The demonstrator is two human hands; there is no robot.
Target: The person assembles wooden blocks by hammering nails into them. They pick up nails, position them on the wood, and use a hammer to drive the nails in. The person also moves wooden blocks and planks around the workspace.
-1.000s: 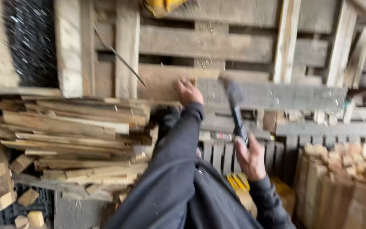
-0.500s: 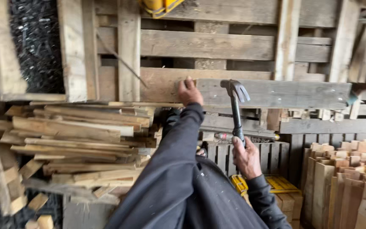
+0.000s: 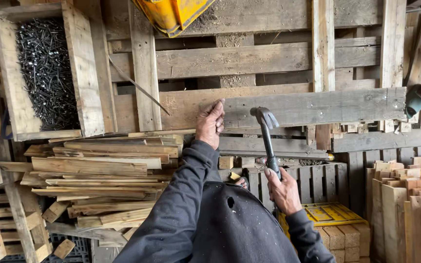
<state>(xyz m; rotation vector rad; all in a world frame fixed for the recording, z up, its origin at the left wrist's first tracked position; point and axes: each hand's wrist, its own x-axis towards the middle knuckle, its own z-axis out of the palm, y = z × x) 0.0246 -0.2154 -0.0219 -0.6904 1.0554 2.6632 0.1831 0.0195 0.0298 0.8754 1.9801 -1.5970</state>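
Left hand [image 3: 210,122] laid on the near end of a long grey board [image 3: 313,108], fingers [image 3: 219,106] pressed together and curled over its upper edge; board lying crosswise on the pallet [image 3: 249,58] of weathered slats. Whether anything is pinched under the fingertips: cannot tell.

Right hand [image 3: 282,189] wrapped tight round the dark handle of a hammer [image 3: 268,136], fingers closed on the grip. Hammer upright, steel head just right of the left hand, over the board's lower edge, close to the wood; contact not clear.

Upper left: open wooden box [image 3: 85,73], rough plank walls, filled nearly to the top with loose dark nails [image 3: 47,73].

Below the box: untidy stack of thin wood strips [image 3: 108,170], lying flat, ends uneven.

Top centre: corner of a yellow bin [image 3: 171,14] poking into view; contents hidden.

Lower right: yellow crate [image 3: 330,214] with small pale wood blocks [image 3: 347,237] stacked beneath its edge. Far right: short boards [image 3: 405,204] standing on end, packed side by side.

Right edge: another person's gloved hand [image 3: 417,100] at the far end of the grey board.
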